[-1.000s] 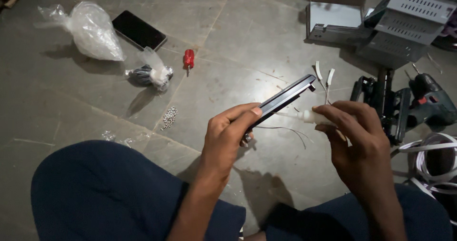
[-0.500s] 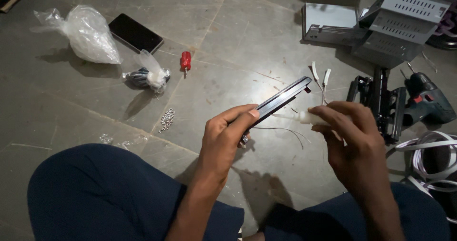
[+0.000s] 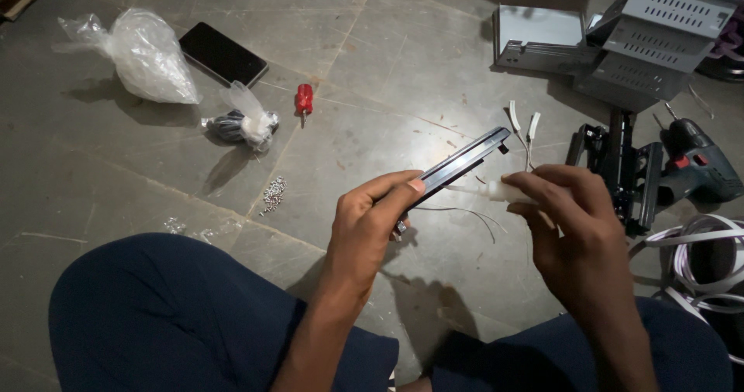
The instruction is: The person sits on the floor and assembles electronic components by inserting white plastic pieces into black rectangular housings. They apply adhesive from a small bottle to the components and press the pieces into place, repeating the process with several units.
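Observation:
I sit on a grey stone floor with my knees apart. My left hand (image 3: 370, 221) grips the near end of a long, thin dark bar (image 3: 465, 159) that points up and to the right. Thin wires (image 3: 465, 214) hang from it below my fingers. My right hand (image 3: 570, 221) pinches a small white connector (image 3: 496, 190) close to the bar's underside. Two white wire ends (image 3: 523, 125) stick up behind the bar's far tip.
On the floor lie a black phone (image 3: 223, 53), two clear plastic bags (image 3: 147, 51), a small red screwdriver (image 3: 304, 99), loose small screws (image 3: 273, 194), grey metal housings (image 3: 620, 39), a cordless drill (image 3: 694, 167), a black bracket (image 3: 616, 167) and coiled white cable (image 3: 709, 260).
Both hands keep their hold. The view has shifted slightly; the bar and connector stay close together.

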